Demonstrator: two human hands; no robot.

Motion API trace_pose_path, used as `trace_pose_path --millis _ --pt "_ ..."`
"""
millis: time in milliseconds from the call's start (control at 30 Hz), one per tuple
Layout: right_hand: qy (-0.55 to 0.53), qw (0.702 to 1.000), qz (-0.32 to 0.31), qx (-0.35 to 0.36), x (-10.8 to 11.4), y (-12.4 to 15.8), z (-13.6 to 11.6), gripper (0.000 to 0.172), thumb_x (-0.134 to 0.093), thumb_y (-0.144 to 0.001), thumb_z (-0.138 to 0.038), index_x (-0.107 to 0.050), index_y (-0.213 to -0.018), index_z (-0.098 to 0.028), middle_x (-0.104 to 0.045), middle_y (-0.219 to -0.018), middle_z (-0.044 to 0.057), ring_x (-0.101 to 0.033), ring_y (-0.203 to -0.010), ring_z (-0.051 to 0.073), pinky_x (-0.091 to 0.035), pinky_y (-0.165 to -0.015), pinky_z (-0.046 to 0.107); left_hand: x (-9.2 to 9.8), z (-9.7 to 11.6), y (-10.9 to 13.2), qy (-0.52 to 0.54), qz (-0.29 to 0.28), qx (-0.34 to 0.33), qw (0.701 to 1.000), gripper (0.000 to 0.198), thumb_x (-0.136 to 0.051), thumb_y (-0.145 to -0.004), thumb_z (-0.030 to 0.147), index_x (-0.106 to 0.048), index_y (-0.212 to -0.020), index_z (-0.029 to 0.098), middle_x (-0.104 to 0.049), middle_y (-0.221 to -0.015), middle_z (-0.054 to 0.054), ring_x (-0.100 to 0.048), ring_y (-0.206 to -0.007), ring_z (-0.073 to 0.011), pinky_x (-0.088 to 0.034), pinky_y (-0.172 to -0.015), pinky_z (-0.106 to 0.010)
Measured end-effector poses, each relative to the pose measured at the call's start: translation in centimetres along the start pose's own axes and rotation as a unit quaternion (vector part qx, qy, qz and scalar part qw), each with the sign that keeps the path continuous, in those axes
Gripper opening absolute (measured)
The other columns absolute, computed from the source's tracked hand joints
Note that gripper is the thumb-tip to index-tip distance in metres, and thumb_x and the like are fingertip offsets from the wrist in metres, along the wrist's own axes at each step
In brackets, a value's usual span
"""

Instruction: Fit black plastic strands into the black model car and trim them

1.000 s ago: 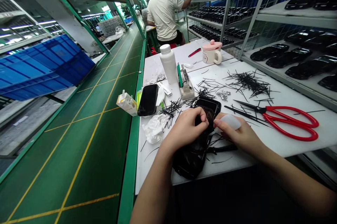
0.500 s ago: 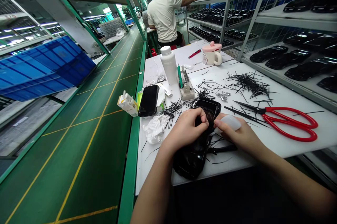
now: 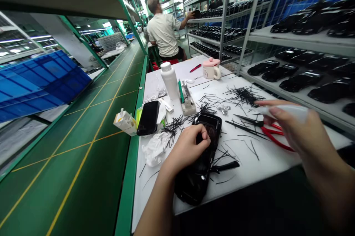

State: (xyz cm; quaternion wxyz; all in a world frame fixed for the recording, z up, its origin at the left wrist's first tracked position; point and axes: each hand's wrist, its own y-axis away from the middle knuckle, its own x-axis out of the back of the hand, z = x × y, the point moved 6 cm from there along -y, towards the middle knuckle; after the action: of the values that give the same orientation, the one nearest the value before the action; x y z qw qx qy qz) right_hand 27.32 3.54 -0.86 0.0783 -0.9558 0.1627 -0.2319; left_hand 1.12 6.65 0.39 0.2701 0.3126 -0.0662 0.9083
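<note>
A glossy black model car [image 3: 191, 188] lies lengthwise on the white table, its far end beyond my left hand [image 3: 191, 145]. That hand rests over the car's middle with thumb and forefinger closed together; anything pinched between them is too small to make out. Over the red-handled scissors [image 3: 273, 136], my right hand [image 3: 301, 132] grips a translucent white bottle-like piece [image 3: 294, 112]. Its forefinger stretches toward a pile of thin black strips [image 3: 244, 95]. More black strips [image 3: 174, 127] lie scattered left of the car. Close to the car's right side is a black-handled tool [image 3: 226, 167].
A phone [image 3: 149, 117], crumpled tissue [image 3: 155, 149], white bottle [image 3: 169, 80], tool holder [image 3: 188, 104] and lidded mug [image 3: 211, 69] stand or lie on the table. A green conveyor [image 3: 83, 147] runs along the left. Racks of black model cars [image 3: 288, 77] line the right. A person [image 3: 163, 36] sits ahead.
My right hand has left the car and moved right, toward the black strips, still gripping the translucent piece. My left hand stays on the car. The whole view has shifted slightly.
</note>
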Motion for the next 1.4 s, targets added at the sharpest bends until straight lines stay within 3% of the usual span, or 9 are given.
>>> trace_pose_path --millis 133,333,533,767,900,1000,1100,1233,1400 --pt "0.154 0.984 0.065 -0.060 4.5 -3.7 3.7 0.055 -0.059 -0.086 -0.047 -0.058 -0.137 -0.025 -0.067 -0.125 0.012 -0.059 -0.118 0.037 -0.046 -0.097 0.052 0.0 -0.2 -0.1 0.005 -0.001 0.006 1.000 0.015 -0.055 -0.085 0.020 -0.043 -0.075 0.020 -0.058 -0.084 0.001 -0.051 -0.087 -0.0175 -0.036 -0.081 -0.028" --pt "0.265 0.962 -0.039 -0.059 5.1 -6.0 8.6 0.043 -0.052 -0.088 -0.050 -0.064 -0.116 -0.020 -0.071 -0.110 0.017 -0.065 -0.101 0.037 -0.050 -0.081 0.043 -0.1 -0.6 -0.3 0.011 0.000 0.006 1.000 0.015 -0.053 -0.085 0.021 -0.042 -0.076 0.020 -0.059 -0.085 0.001 -0.051 -0.087 -0.0176 -0.037 -0.081 -0.029" --pt "0.297 0.951 0.044 -0.073 6.6 -4.1 8.5 0.051 -0.053 -0.085 -0.055 -0.047 -0.120 -0.019 -0.065 -0.119 0.024 -0.064 -0.102 0.042 -0.051 -0.076 0.049 -0.1 -0.9 -0.3 0.023 -0.002 0.005 1.000 0.016 -0.054 -0.086 0.021 -0.041 -0.076 0.020 -0.059 -0.085 0.001 -0.052 -0.086 -0.0170 -0.037 -0.081 -0.029" --pt "0.272 0.947 -0.152 0.081 -1.9 0.2 4.4 0.030 -0.047 -0.088 -0.043 -0.064 -0.100 -0.021 -0.070 -0.105 0.010 -0.065 -0.099 0.027 -0.052 -0.085 0.040 -0.3 -0.8 -0.4 0.043 0.005 0.005 0.999 0.018 -0.054 -0.089 0.023 -0.039 -0.078 0.020 -0.060 -0.086 0.001 -0.051 -0.085 -0.0162 -0.037 -0.080 -0.028" --pt "0.273 0.941 -0.171 0.107 -3.9 0.3 3.0 0.023 -0.040 -0.087 -0.032 -0.059 -0.089 -0.018 -0.068 -0.089 0.011 -0.065 -0.077 0.026 -0.050 -0.070 0.041 -0.4 -0.3 -0.3 0.066 0.022 -0.016 0.997 0.020 -0.055 -0.090 0.023 -0.039 -0.079 0.020 -0.061 -0.088 0.001 -0.052 -0.086 -0.0156 -0.038 -0.084 -0.029" --pt "0.205 0.965 -0.128 0.098 -3.1 -0.1 1.4 0.020 -0.048 -0.087 -0.036 -0.057 -0.091 -0.019 -0.062 -0.072 0.005 -0.059 -0.061 0.021 -0.046 -0.057 0.035 -0.5 0.0 -0.2 0.072 0.025 -0.031 0.997 0.021 -0.056 -0.090 0.022 -0.040 -0.078 0.020 -0.063 -0.089 0.001 -0.053 -0.089 -0.0157 -0.037 -0.086 -0.029" --pt "0.016 0.992 -0.107 0.058 -2.8 0.5 -0.3 0.029 -0.057 -0.090 -0.044 -0.058 -0.107 -0.021 -0.066 -0.078 0.004 -0.066 -0.069 0.020 -0.053 -0.062 0.032 -0.7 0.3 -0.1 0.083 0.016 -0.043 0.995 0.022 -0.057 -0.090 0.021 -0.040 -0.077 0.020 -0.064 -0.090 0.001 -0.054 -0.089 -0.0152 -0.037 -0.088 -0.029" --pt "-0.204 0.977 -0.062 0.012 -3.6 2.0 -1.6 0.029 -0.071 -0.085 -0.044 -0.062 -0.102 -0.022 -0.071 -0.096 0.005 -0.073 -0.087 0.021 -0.061 -0.079 0.031 -0.8 0.3 -0.1 0.094 0.008 -0.041 0.995 0.022 -0.057 -0.091 0.022 -0.040 -0.077 0.020 -0.065 -0.090 0.001 -0.055 -0.089 -0.0152 -0.038 -0.087 -0.029" --pt "-0.237 0.966 -0.099 0.007 -5.5 2.9 -2.0 0.024 -0.075 -0.084 -0.039 -0.067 -0.098 -0.021 -0.072 -0.097 0.006 -0.073 -0.089 0.021 -0.062 -0.082 0.030 -0.9 0.3 -0.1 0.106 0.004 -0.037 0.994 0.023 -0.058 -0.091 0.022 -0.040 -0.077 0.020 -0.066 -0.091 0.001 -0.056 -0.088 -0.0153 -0.038 -0.086 -0.029"
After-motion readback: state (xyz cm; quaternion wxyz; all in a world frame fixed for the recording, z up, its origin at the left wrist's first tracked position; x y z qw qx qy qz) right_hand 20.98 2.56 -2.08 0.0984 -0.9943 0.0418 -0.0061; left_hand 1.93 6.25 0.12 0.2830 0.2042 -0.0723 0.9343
